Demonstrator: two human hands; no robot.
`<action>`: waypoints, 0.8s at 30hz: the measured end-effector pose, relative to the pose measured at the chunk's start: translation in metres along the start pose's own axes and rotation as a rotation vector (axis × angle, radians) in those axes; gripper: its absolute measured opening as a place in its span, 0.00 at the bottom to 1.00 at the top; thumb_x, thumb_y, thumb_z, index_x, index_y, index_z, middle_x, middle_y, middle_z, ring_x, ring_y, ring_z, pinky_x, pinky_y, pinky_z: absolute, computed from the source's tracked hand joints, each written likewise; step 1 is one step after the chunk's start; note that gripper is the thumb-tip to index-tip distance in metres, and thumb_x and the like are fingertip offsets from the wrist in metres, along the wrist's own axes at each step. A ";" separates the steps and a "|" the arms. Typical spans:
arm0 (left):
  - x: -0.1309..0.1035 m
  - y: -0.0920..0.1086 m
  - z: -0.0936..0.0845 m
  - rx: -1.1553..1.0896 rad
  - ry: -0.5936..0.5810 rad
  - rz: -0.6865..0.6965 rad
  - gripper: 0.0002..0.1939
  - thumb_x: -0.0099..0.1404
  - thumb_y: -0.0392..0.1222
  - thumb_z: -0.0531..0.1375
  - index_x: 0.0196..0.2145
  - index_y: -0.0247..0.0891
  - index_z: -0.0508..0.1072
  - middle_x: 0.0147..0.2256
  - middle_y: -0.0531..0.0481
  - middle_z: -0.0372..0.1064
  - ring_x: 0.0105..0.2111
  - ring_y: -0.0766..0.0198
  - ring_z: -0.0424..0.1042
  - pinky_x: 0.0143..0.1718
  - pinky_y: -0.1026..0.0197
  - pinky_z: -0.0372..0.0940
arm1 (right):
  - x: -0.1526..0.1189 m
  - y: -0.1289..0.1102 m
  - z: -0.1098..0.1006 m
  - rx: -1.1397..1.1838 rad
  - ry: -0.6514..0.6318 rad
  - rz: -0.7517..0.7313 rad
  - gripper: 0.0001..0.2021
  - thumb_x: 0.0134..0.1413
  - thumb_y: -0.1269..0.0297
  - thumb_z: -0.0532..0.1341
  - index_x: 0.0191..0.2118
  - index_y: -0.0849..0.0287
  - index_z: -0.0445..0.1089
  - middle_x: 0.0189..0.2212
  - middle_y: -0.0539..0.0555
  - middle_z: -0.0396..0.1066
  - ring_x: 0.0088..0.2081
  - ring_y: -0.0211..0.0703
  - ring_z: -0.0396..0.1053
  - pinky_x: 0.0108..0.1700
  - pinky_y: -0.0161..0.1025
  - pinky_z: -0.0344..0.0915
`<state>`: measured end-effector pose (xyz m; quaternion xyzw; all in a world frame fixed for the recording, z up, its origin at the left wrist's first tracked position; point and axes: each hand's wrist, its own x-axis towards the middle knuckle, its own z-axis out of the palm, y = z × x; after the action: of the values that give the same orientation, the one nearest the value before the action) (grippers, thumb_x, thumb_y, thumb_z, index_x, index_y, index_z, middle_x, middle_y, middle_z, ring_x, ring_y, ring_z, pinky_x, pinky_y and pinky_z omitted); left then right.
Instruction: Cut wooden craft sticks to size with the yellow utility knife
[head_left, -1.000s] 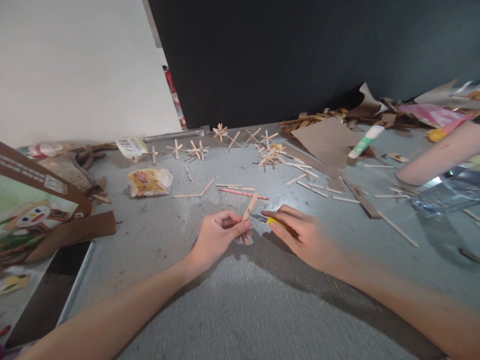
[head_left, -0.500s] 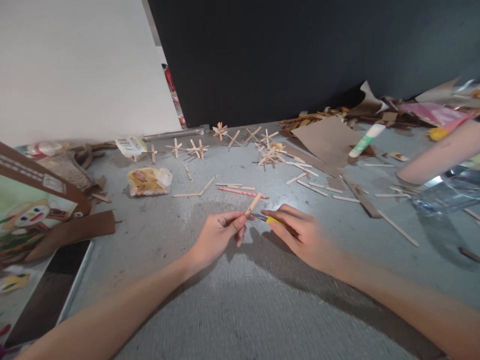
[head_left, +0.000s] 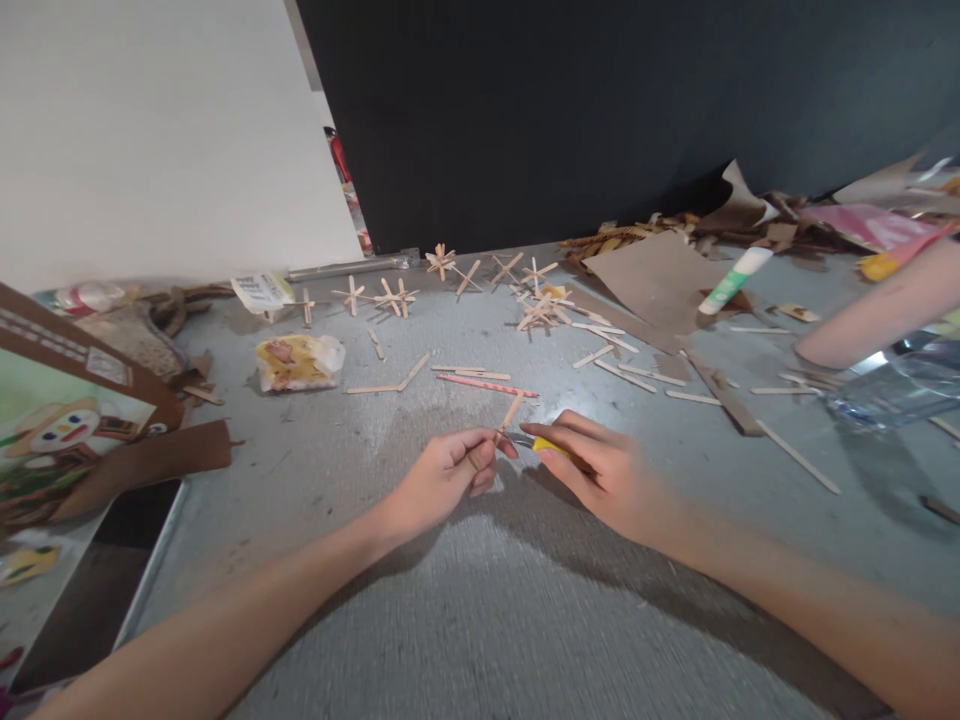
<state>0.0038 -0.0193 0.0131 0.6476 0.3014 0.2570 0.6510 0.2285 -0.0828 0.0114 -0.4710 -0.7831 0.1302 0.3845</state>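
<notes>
My left hand [head_left: 457,465] pinches a wooden craft stick [head_left: 511,412] between thumb and fingers, its upper end pointing up and away from me. Facing it, my right hand [head_left: 592,460] is closed around a yellow-handled tool [head_left: 551,447] with a narrow metal blade. The blade points left and reaches close to the stick and my left fingertips; whether it touches the stick I cannot tell. Just beyond my hands lie a pink patterned strip [head_left: 487,385] and two sticks joined at an angle [head_left: 386,388].
Several star-shaped stick pieces [head_left: 390,298] stand along the back. Loose sticks [head_left: 626,375] are scattered to the right, near a glue stick [head_left: 735,281] and brown cardboard [head_left: 649,280]. A phone [head_left: 97,590] lies at left; a clear plastic container [head_left: 892,380] is at right.
The stick in my left hand has turned, now showing narrower, and my left fingers have shifted on it. My right hand and the tool have hardly moved.
</notes>
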 end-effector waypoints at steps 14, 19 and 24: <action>-0.005 -0.003 0.001 0.233 0.001 0.049 0.23 0.79 0.58 0.46 0.42 0.38 0.71 0.23 0.56 0.59 0.24 0.66 0.59 0.29 0.62 0.55 | 0.001 0.000 -0.001 -0.028 -0.030 0.008 0.16 0.76 0.60 0.53 0.55 0.58 0.76 0.37 0.55 0.73 0.29 0.38 0.71 0.29 0.35 0.65; -0.006 -0.001 0.002 0.267 0.025 0.061 0.25 0.78 0.60 0.46 0.41 0.38 0.72 0.24 0.55 0.61 0.24 0.66 0.61 0.30 0.62 0.57 | 0.000 0.002 -0.001 -0.038 -0.026 0.005 0.16 0.76 0.60 0.53 0.56 0.59 0.75 0.37 0.55 0.74 0.28 0.38 0.70 0.31 0.36 0.66; -0.005 -0.001 0.003 0.282 0.055 0.076 0.21 0.79 0.55 0.46 0.41 0.38 0.71 0.24 0.55 0.61 0.24 0.66 0.61 0.30 0.62 0.57 | 0.000 0.005 0.000 -0.043 -0.017 -0.003 0.17 0.76 0.60 0.54 0.55 0.62 0.75 0.37 0.55 0.73 0.30 0.40 0.72 0.32 0.37 0.67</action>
<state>0.0020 -0.0249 0.0125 0.7362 0.3275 0.2544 0.5349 0.2317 -0.0805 0.0089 -0.4769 -0.7898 0.1169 0.3676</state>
